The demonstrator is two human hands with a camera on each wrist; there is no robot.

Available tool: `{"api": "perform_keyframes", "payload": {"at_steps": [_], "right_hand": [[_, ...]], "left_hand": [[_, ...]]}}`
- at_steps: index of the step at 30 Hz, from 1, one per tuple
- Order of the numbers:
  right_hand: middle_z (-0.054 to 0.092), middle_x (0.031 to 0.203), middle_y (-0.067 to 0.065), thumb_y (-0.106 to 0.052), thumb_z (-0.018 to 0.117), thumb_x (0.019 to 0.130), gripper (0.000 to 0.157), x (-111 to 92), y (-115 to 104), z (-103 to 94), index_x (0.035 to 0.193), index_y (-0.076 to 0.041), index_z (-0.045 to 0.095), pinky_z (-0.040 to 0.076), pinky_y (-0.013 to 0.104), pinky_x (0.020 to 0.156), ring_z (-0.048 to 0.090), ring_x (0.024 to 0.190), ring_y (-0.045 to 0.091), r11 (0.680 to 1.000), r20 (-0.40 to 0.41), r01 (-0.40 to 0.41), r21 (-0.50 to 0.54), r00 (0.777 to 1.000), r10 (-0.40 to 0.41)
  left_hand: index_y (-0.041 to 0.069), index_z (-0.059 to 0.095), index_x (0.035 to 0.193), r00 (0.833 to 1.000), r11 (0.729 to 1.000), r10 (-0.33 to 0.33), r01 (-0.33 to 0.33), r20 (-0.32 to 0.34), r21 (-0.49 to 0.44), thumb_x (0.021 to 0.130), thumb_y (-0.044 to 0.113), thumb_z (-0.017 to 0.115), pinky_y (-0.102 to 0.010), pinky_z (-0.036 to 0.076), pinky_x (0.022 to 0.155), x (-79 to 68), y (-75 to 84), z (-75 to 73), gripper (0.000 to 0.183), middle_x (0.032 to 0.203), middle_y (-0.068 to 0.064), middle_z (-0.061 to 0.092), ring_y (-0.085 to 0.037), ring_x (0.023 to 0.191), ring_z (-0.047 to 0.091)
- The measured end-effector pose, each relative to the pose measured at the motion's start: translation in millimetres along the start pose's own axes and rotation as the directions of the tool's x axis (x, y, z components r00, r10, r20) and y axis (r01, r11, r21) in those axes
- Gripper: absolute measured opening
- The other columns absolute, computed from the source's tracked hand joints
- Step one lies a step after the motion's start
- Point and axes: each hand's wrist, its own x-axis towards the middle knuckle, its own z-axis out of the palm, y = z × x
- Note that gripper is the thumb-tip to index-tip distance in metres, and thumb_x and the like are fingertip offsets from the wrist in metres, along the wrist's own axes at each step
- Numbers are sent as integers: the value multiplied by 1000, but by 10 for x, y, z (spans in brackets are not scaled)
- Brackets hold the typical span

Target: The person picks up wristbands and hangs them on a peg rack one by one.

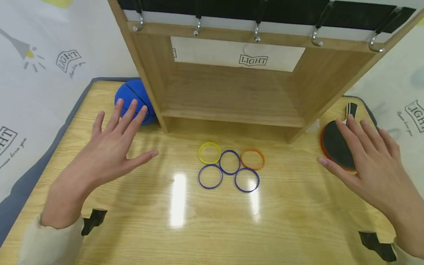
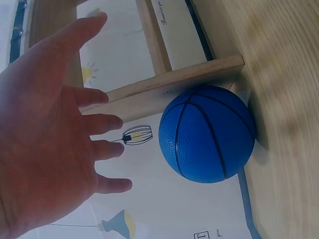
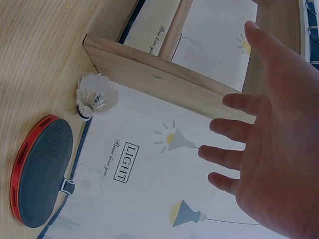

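Note:
My left hand [image 1: 112, 147] is held over the table's left side with fingers straight and spread, holding nothing. Nearest to it is a blue mini basketball [image 2: 207, 134], standing against the left side of a wooden rack. On the right, my right hand [image 1: 374, 162] hovers with spread fingers near a table tennis paddle [image 3: 42, 172], black-faced with a red edge. Between the hands lie several thin rings: a yellow ring [image 1: 199, 154], an orange ring [image 1: 264, 162] and purple rings, one a purple ring [image 1: 199, 179] at front left.
The wooden rack [image 1: 232, 92] stands at the back of the table, with a row of metal hooks [image 1: 257, 32] along its top. A white shuttlecock [image 3: 97, 97] sits beside its right side. White printed sheeting [image 1: 39, 92] surrounds the table [image 1: 212, 235].

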Motion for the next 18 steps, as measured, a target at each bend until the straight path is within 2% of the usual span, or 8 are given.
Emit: {"api": "perform_keyframes", "payload": {"at_steps": [7,10,11,13,15,18], "right_hand": [[12,162,10,-49,68,87,94,0,-6,-34,158,-15,17,-5,54,114,8,146,38,1000,8,-5,-18,1000,5],[13,162,10,-48,69,88,93,-13,-19,-53,158,-14,18,-3,54,114,9,146,38,1000,-6,4,-18,1000,-4],[17,161,11,-46,70,87,92,-23,-26,-53,157,-13,21,-1,54,115,13,145,39,1000,-27,17,-18,999,-17],[28,157,13,-44,72,86,86,-52,-63,-49,154,-11,31,8,56,114,24,141,41,999,-64,40,-22,997,-41],[45,147,16,-42,73,86,74,-78,-125,-39,147,-11,44,21,58,109,39,131,43,997,-100,73,-21,992,-75],[66,119,15,-40,70,88,55,-83,-253,-5,132,-8,59,35,56,95,58,106,40,987,-147,161,-7,976,-160]], "left_hand": [[15,3,158,1000,1000,12,-11,-23,11,92,56,58,-58,-9,112,9,-28,-4,95,163,-6,-5,-25,146,-15],[13,4,158,998,1000,17,-17,-56,5,93,50,60,-57,-7,113,6,-38,-5,94,163,-8,-2,-27,147,-10],[12,5,158,997,1000,18,-19,-76,-14,94,47,62,-55,-4,114,12,-40,-2,92,163,-8,1,-28,147,-7],[12,6,158,992,997,10,-20,-124,-79,95,41,63,-53,3,115,45,-38,3,90,163,-8,6,-28,148,0],[15,6,158,984,982,-17,-17,-179,-186,95,34,65,-53,15,115,103,-30,10,88,162,-7,11,-29,147,10],[19,7,158,961,935,-77,-22,-266,-353,95,26,65,-52,31,108,227,-25,17,86,160,-3,19,-29,143,27]]}}
